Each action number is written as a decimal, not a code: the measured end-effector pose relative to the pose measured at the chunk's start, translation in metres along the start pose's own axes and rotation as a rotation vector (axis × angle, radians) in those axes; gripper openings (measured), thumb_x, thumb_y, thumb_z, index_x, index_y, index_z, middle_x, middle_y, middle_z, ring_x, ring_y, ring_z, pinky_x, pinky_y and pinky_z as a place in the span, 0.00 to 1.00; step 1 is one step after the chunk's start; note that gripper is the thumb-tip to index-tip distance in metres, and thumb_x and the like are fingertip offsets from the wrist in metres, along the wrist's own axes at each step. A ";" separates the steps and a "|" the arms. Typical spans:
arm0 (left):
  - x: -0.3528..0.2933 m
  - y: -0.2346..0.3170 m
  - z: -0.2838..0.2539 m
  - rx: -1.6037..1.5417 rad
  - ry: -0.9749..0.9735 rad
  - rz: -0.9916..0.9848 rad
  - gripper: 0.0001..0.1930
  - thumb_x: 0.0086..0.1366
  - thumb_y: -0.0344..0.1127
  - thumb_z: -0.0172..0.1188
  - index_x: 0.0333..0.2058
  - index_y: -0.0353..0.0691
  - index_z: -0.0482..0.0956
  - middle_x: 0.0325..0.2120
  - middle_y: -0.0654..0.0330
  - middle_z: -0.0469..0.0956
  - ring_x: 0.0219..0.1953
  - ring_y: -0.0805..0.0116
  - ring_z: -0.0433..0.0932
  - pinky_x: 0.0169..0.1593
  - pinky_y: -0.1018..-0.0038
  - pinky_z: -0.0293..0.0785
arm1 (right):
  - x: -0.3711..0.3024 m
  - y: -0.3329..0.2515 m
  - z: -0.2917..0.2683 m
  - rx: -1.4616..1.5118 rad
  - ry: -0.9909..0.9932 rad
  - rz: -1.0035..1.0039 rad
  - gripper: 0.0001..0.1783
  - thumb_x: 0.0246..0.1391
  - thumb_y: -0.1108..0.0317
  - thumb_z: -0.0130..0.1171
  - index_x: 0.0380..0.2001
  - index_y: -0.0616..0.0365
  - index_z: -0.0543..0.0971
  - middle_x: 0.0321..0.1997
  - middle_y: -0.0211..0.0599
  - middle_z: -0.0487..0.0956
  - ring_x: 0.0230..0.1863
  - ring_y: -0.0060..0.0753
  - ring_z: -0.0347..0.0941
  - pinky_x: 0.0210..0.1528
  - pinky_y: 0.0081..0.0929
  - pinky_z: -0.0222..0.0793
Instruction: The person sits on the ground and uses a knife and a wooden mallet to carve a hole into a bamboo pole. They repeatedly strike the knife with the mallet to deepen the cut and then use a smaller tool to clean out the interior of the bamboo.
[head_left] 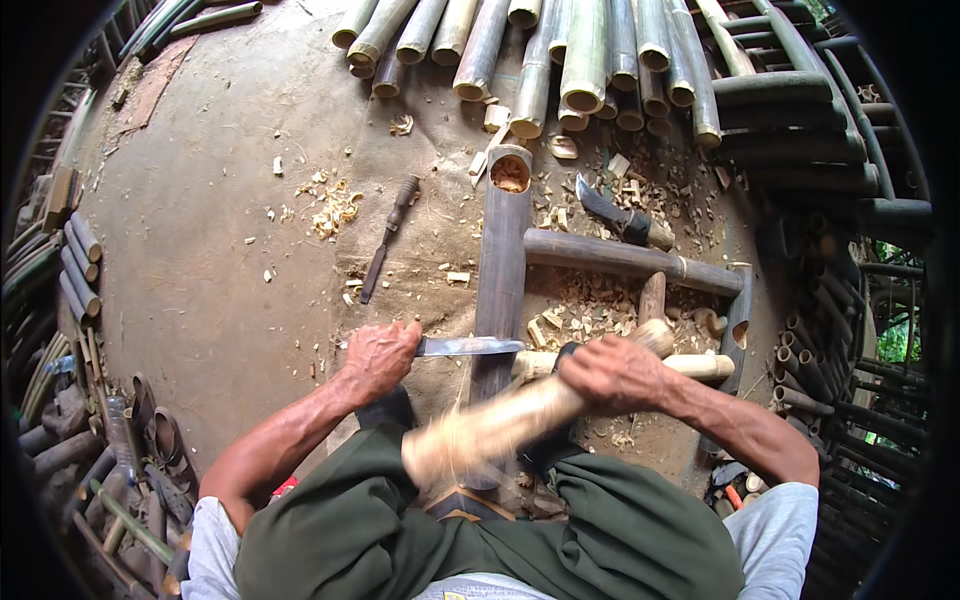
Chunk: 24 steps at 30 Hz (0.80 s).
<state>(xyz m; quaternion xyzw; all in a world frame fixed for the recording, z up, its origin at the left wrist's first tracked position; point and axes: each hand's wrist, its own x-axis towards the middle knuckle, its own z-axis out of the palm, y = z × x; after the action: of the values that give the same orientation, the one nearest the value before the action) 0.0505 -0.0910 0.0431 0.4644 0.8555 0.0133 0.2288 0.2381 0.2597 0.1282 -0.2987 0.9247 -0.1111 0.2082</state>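
My left hand (378, 358) grips the handle of a flat metal blade (468, 346), whose tip rests across a dark upright bamboo pole (502, 255) that runs away from me. My right hand (612, 375) is closed round a pale wooden mallet (490, 432); its thick head is motion-blurred low over my lap. My knees in green trousers flank the pole's near end.
A second dark bamboo pole (625, 260) lies crosswise to the right. A curved chopping knife (612, 212), a long thin chisel (388, 238) and wood chips (335, 205) lie on the earth floor. Several cut bamboo stems (560, 55) are stacked at the back; bamboo pieces line both sides.
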 end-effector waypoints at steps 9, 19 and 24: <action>0.002 0.002 -0.002 -0.037 -0.067 -0.030 0.05 0.68 0.31 0.56 0.39 0.37 0.78 0.31 0.46 0.85 0.34 0.46 0.88 0.35 0.52 0.83 | 0.007 0.002 -0.002 -0.039 0.117 -0.097 0.20 0.55 0.63 0.70 0.48 0.55 0.75 0.40 0.42 0.82 0.44 0.40 0.84 0.47 0.37 0.80; 0.004 0.001 0.001 -0.031 -0.038 0.009 0.05 0.70 0.31 0.56 0.39 0.36 0.76 0.33 0.46 0.85 0.33 0.46 0.88 0.35 0.52 0.84 | 0.009 -0.001 0.014 -0.060 0.384 -0.292 0.14 0.57 0.62 0.65 0.43 0.54 0.76 0.34 0.32 0.76 0.38 0.36 0.80 0.44 0.38 0.76; 0.011 -0.005 0.007 -0.015 0.028 0.014 0.05 0.70 0.31 0.55 0.38 0.36 0.76 0.33 0.46 0.85 0.33 0.47 0.88 0.35 0.53 0.84 | 0.006 0.013 -0.006 -0.090 -0.036 0.313 0.18 0.53 0.63 0.68 0.44 0.59 0.76 0.38 0.42 0.82 0.38 0.42 0.82 0.46 0.45 0.78</action>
<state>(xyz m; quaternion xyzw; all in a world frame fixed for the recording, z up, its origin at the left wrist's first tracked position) 0.0445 -0.0863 0.0316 0.4683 0.8552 0.0277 0.2203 0.2243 0.2668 0.1270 -0.1621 0.9601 -0.0304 0.2259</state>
